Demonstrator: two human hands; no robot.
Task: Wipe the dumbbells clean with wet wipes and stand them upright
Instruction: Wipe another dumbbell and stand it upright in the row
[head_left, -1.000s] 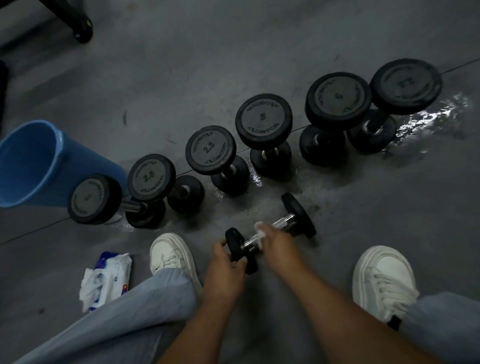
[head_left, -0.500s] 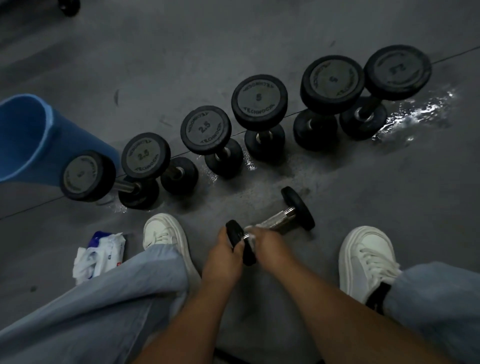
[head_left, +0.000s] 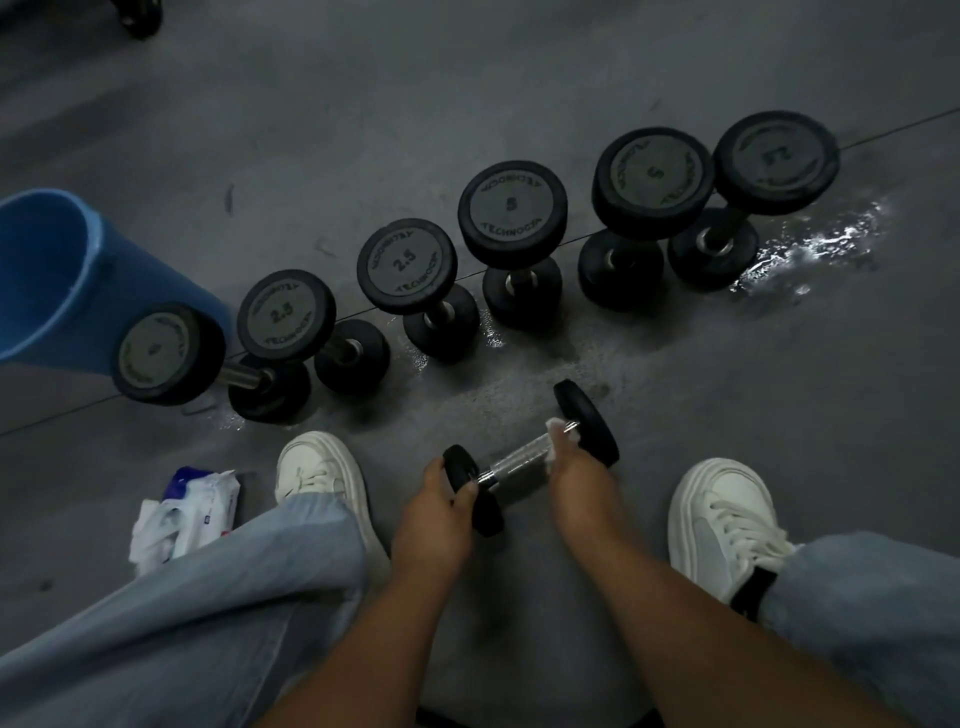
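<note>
Small dumbbell lies on its side on the grey floor, between left shoe and right shoe. Its chrome handle angles up-right, with one black head near and the other further off. Left hand grips the near head, fingers and thumb curled over its rim to steady it. Right hand is curled round the handle at the far end, against the far head, with a white wet wipe pinched between fingers and bar; only a bit of wipe shows.

Step in hand: wiping the handle. Probably the last item, since six other dumbbells stand on end in a row behind, well apart from the hands.

To do it well:
- hold the near head firm so the bar can't roll
- wrap the wipe right round the knurled part, run the full length and twist
- get the collars where bar meets head, then both head faces and rims
- tip it up onto a flat head near the row

Wet patch at the row's right end, so set it down straight; it may slip. Wipes pack lies just beside the left shoe if a fresh one is needed. Blue bucket is far left, behind the leftmost dumbbell; touching or not, cannot tell
</note>
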